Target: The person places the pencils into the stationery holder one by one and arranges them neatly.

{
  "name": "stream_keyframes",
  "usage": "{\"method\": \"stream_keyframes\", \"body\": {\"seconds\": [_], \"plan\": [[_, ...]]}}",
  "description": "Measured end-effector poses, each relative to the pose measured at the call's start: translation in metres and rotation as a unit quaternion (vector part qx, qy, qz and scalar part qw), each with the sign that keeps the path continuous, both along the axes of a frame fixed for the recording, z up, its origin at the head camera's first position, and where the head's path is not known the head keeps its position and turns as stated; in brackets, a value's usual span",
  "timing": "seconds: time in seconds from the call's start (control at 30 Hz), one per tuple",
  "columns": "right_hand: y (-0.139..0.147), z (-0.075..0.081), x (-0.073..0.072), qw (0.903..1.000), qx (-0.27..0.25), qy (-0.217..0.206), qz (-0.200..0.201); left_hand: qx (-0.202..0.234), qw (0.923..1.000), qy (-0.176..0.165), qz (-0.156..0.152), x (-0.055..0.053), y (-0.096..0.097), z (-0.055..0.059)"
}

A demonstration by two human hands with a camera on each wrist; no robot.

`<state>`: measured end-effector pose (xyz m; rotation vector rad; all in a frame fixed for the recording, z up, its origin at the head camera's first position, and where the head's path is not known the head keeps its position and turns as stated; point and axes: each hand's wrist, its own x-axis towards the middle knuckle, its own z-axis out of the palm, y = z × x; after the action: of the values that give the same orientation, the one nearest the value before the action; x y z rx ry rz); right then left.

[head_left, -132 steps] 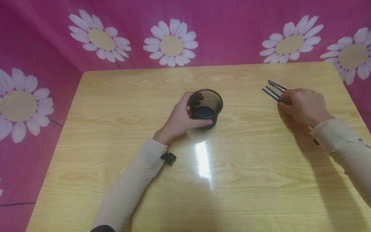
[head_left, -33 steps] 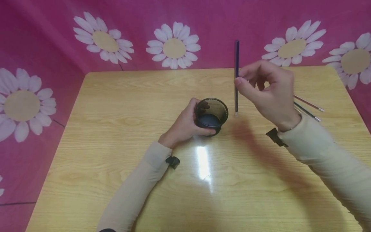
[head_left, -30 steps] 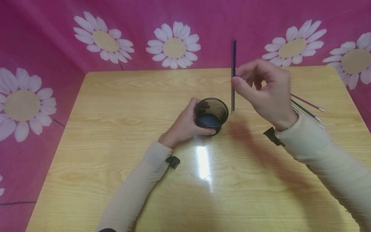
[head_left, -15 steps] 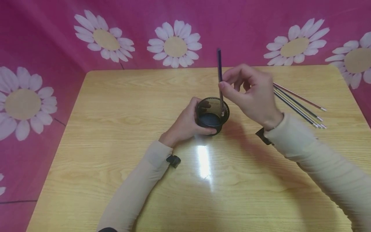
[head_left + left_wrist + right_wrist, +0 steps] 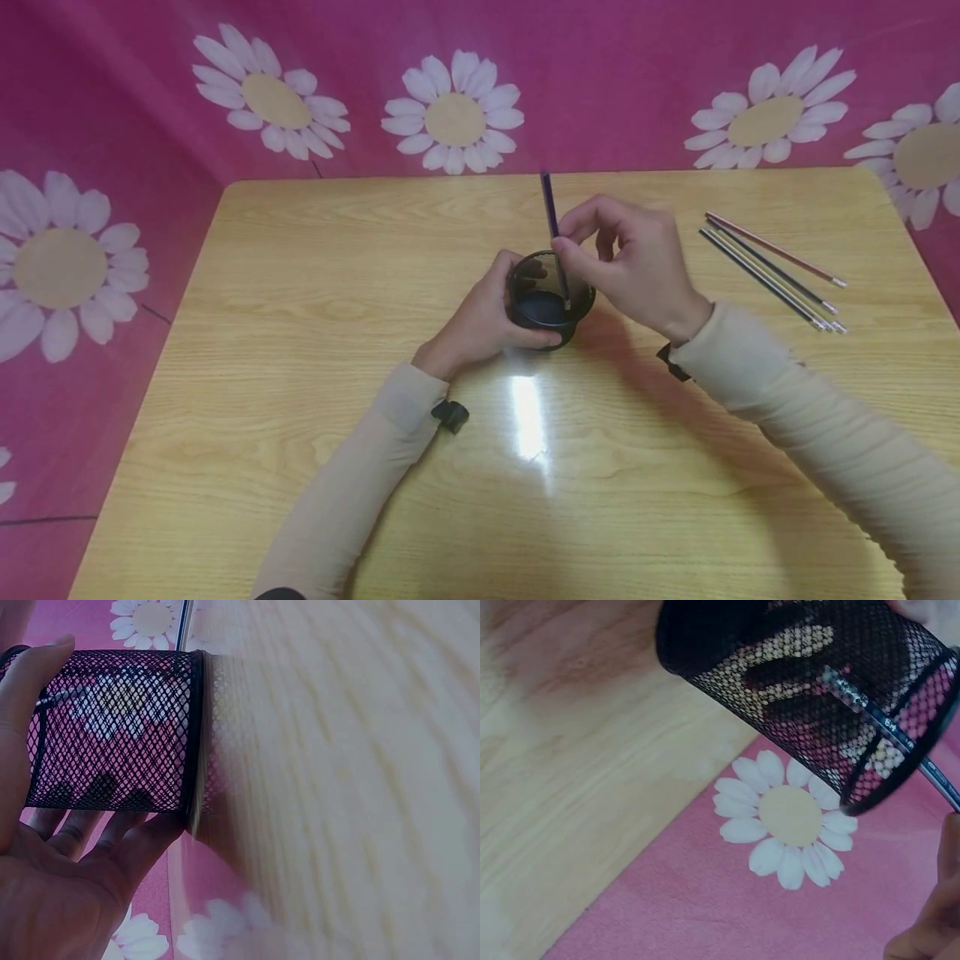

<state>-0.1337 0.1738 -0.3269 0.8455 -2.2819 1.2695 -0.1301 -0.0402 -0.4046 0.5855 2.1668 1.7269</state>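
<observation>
One pencil (image 5: 551, 206) in the right grip (image 5: 633, 265) slants into a cup (image 5: 536, 310).

Behind the left grip (image 5: 480, 321) and the right grip (image 5: 633, 267), long beige sleeves (image 5: 360, 483) are creasing into folds and ending in plain cuffs (image 5: 408, 400); small black fittings (image 5: 451, 415) are jutting out beside them.

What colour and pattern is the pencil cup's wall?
Black diamond mesh; the pencil cup shows it best in the left wrist view.
</observation>
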Motion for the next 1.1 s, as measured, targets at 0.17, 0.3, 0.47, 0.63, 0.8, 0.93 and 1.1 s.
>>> {"method": "stream_keyframes", "body": {"seconds": [0.17, 0.3, 0.47, 0.63, 0.8, 0.93, 1.1], "plan": [[-0.001, -0.006, 0.000, 0.9997, 0.020, -0.009, -0.006, -0.007, 1.0000, 0.000, 0.003, 0.001, 0.000, 0.000], [-0.002, -0.009, 0.001, 0.9995, 0.023, -0.019, -0.010, -0.002, 1.0000, -0.003, 0.003, 0.000, 0.000, 0.000], [-0.003, -0.013, 0.002, 0.9991, 0.030, -0.028, -0.010, 0.002, 1.0000, -0.006, 0.002, 0.000, 0.000, 0.001], [-0.003, -0.017, 0.002, 0.9986, 0.042, -0.029, -0.012, 0.002, 1.0000, -0.003, 0.001, 0.000, 0.000, 0.000], [-0.004, -0.018, 0.002, 0.9972, 0.068, -0.028, -0.011, 0.000, 1.0000, -0.001, 0.002, 0.000, 0.000, 0.000], [-0.005, -0.018, 0.002, 0.9950, 0.094, -0.031, -0.011, -0.001, 1.0000, -0.001, 0.002, 0.000, 0.000, 0.000], [-0.007, -0.020, 0.001, 0.9916, 0.126, -0.029, -0.011, -0.001, 1.0000, -0.005, 0.003, -0.001, 0.000, -0.001]]}}
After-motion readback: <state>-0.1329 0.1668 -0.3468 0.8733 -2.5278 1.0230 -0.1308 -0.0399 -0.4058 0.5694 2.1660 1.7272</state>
